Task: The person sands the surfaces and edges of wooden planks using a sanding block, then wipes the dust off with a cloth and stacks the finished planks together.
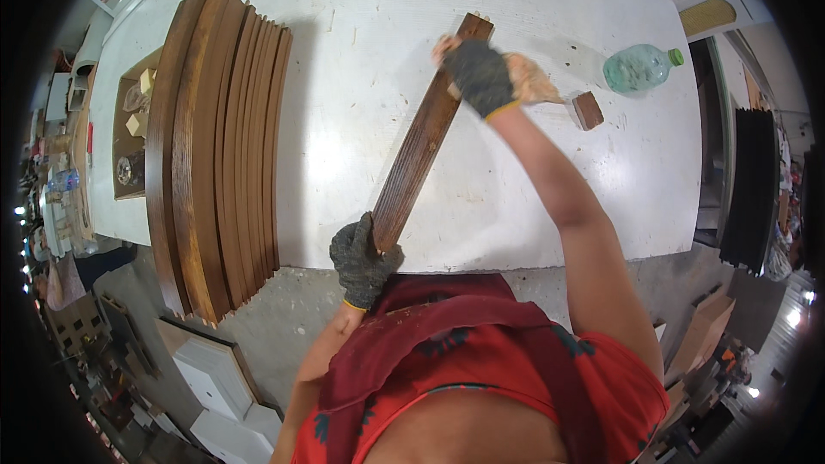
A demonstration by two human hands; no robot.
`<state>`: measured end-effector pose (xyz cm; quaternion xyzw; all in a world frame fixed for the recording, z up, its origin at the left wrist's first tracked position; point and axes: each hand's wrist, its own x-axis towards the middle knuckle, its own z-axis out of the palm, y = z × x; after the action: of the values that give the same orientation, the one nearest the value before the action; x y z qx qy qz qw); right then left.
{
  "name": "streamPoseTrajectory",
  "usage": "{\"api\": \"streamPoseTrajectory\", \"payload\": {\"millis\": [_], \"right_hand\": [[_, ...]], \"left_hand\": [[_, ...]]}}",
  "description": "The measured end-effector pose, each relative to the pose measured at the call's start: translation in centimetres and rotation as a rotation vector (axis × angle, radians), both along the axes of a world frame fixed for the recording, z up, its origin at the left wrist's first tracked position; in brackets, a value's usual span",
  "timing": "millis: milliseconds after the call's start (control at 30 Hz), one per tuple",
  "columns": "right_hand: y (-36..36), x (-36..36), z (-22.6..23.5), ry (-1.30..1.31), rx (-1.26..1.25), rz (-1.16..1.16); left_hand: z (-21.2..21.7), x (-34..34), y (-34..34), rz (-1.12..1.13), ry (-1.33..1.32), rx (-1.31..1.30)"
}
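Observation:
A dark brown, wood-grained slat (418, 148) lies slantwise over the white table, pale dowel pegs showing at its far end. My left hand (363, 259), in a dark grey glove, is closed round the slat's near end at the table's front edge. Toward the far end, my gloved right hand (482, 77) presses a crumpled peach-coloured rag (533, 79) onto the slat; the hand is slightly blurred and hides part of the rag. A small brown block (588, 110) sits right of the rag.
At the left, several brown slats (230, 155) stand side by side in a row. Behind them is an open cardboard box (129, 187) with small pale blocks. A greenish plastic bottle (638, 68) lies on the white table (533, 206) at the far right.

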<state>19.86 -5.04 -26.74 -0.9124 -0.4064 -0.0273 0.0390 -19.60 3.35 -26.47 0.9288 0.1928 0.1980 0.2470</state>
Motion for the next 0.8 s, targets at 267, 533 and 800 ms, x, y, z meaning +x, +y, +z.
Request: {"api": "streamPoseTrajectory", "payload": {"millis": [267, 533, 800], "right_hand": [[0.8, 4.8, -0.6, 0.180, 0.088, -0.061], [1.3, 6.3, 0.2, 0.224, -0.042, -0.041], [1.3, 1.8, 1.8, 0.347, 0.083, -0.063]], "left_hand": [[-0.5, -0.2, 0.2, -0.007, 0.004, 0.029], [0.1, -0.4, 0.0, 0.017, -0.019, 0.013], [0.1, -0.1, -0.1, 0.032, -0.022, 0.025]]}}
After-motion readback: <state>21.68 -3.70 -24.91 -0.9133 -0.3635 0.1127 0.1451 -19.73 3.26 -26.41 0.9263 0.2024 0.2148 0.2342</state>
